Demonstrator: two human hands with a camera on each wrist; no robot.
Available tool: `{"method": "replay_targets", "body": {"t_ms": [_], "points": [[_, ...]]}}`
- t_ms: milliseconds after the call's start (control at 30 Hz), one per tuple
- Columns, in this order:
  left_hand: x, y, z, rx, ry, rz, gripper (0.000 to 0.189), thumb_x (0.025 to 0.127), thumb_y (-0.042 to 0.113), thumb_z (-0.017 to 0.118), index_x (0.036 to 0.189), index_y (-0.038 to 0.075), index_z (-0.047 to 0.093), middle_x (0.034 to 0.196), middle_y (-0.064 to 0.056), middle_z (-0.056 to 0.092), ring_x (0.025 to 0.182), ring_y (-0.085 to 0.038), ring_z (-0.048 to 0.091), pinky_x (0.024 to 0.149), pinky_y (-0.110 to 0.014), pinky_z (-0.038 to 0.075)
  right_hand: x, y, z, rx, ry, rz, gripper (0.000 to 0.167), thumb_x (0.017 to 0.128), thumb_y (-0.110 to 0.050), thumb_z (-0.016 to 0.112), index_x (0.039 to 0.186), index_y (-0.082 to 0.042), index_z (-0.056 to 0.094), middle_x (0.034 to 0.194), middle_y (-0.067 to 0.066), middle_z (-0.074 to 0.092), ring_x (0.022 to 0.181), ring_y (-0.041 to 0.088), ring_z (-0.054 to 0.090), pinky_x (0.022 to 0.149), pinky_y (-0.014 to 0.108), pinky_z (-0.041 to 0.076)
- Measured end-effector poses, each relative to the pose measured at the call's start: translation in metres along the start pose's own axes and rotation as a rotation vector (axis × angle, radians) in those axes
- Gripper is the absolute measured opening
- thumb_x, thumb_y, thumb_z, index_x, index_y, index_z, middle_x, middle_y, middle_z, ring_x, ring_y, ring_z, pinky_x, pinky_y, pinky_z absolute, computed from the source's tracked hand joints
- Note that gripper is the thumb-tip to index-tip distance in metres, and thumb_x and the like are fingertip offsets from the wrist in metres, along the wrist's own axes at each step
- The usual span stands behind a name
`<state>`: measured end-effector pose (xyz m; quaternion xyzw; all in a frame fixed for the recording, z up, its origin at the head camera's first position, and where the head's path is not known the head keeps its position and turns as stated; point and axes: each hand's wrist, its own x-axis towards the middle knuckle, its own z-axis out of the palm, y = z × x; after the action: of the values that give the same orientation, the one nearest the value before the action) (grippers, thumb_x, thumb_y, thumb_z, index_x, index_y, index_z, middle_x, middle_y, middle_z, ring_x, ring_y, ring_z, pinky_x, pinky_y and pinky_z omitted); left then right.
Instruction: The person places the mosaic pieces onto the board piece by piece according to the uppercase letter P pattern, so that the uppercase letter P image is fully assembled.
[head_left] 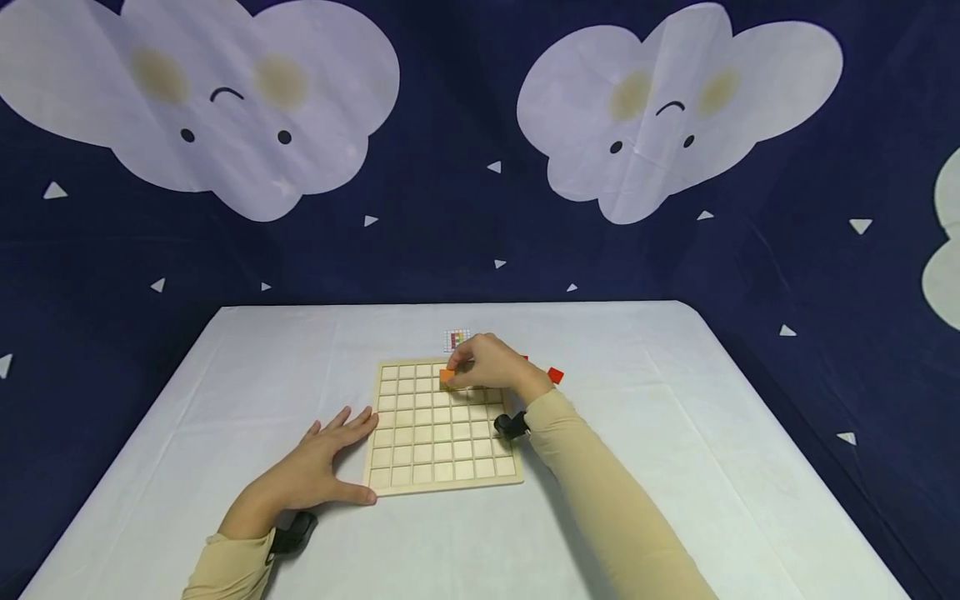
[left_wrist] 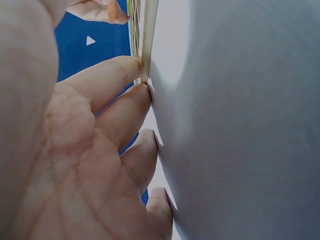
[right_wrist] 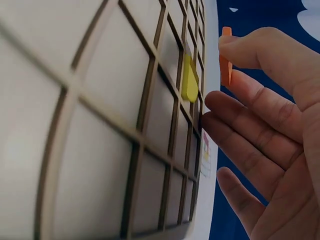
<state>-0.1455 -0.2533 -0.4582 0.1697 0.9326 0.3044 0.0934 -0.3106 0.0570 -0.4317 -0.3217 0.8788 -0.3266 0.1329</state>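
Note:
A wooden grid board (head_left: 422,433) with square cells lies on the white table. My right hand (head_left: 491,363) is over its far part and pinches a small orange square tile (right_wrist: 226,60) between thumb and index finger; the other fingers are loosely bent. In the right wrist view the tile is held on edge, apart from the board. A yellow tile (right_wrist: 189,84) sits on the grid close by. My left hand (head_left: 322,468) rests at the board's left side, fingers spread and fairly straight, with fingertips and thumb touching its edge.
Beyond the board's far edge lies a small printed card (head_left: 455,339) with a coloured grid pattern. A red tile (head_left: 555,375) is on the table right of my right wrist, with a sliver of red showing behind that hand. A dark blue cloud-patterned cloth (head_left: 450,208) hangs behind.

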Motion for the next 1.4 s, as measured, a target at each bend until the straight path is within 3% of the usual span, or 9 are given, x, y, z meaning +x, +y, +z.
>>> {"method": "replay_targets", "body": {"t_ms": [333, 800, 900, 1033, 1133, 1400], "points": [[0.001, 0.002, -0.001, -0.002, -0.003, -0.009, 0.12, 0.065, 0.053, 0.099, 0.163, 0.006, 0.046, 0.173, -0.018, 0.035, 0.163, -0.055, 0.017, 0.123, -0.084, 0.004, 0.003, -0.008, 0.008, -0.064, 0.031, 0.03, 0.016, 0.092, -0.022, 0.085, 0.106, -0.014, 0.082, 0.116, 0.0, 0.081, 0.1, 0.01, 0.073, 0.095, 0.029, 0.06], [0.001, 0.002, -0.001, 0.009, -0.004, -0.003, 0.12, 0.067, 0.054, 0.098, 0.163, 0.007, 0.045, 0.174, -0.018, 0.034, 0.163, -0.055, 0.016, 0.123, -0.084, 0.005, 0.002, -0.012, 0.012, -0.096, 0.06, 0.037, 0.014, 0.09, -0.024, 0.087, 0.1, -0.015, 0.083, 0.107, -0.002, 0.08, 0.086, 0.009, 0.06, 0.081, 0.025, 0.052], [0.0, 0.002, -0.001, 0.006, -0.004, -0.002, 0.12, 0.067, 0.054, 0.098, 0.163, 0.006, 0.045, 0.174, -0.018, 0.034, 0.163, -0.055, 0.016, 0.123, -0.084, 0.005, 0.002, -0.011, 0.014, -0.08, 0.067, 0.047, 0.012, 0.089, -0.025, 0.089, 0.097, -0.017, 0.083, 0.119, 0.0, 0.08, 0.096, 0.012, 0.065, 0.086, 0.027, 0.054], [0.0, 0.002, -0.001, 0.001, -0.001, 0.004, 0.12, 0.067, 0.055, 0.098, 0.163, 0.006, 0.045, 0.174, -0.019, 0.034, 0.163, -0.056, 0.017, 0.123, -0.085, 0.004, 0.003, -0.009, 0.017, -0.069, 0.072, 0.059, 0.011, 0.089, -0.023, 0.089, 0.096, -0.017, 0.084, 0.137, 0.006, 0.075, 0.122, 0.023, 0.071, 0.104, 0.037, 0.058], [-0.001, 0.001, -0.001, 0.0, 0.001, 0.008, 0.119, 0.067, 0.055, 0.098, 0.163, 0.006, 0.045, 0.174, -0.019, 0.034, 0.162, -0.056, 0.017, 0.122, -0.085, 0.004, 0.003, -0.01, 0.019, -0.079, 0.077, 0.061, 0.011, 0.089, -0.021, 0.089, 0.097, -0.015, 0.084, 0.139, 0.008, 0.074, 0.13, 0.028, 0.069, 0.109, 0.042, 0.058], [-0.001, 0.0, 0.002, 0.004, 0.005, 0.013, 0.12, 0.067, 0.056, 0.097, 0.163, 0.007, 0.045, 0.174, -0.019, 0.035, 0.162, -0.056, 0.017, 0.122, -0.085, 0.005, 0.003, -0.019, 0.022, -0.166, 0.094, 0.082, 0.012, 0.09, -0.022, 0.088, 0.099, -0.016, 0.083, 0.117, 0.0, 0.08, 0.099, 0.016, 0.066, 0.094, 0.037, 0.057]]}}
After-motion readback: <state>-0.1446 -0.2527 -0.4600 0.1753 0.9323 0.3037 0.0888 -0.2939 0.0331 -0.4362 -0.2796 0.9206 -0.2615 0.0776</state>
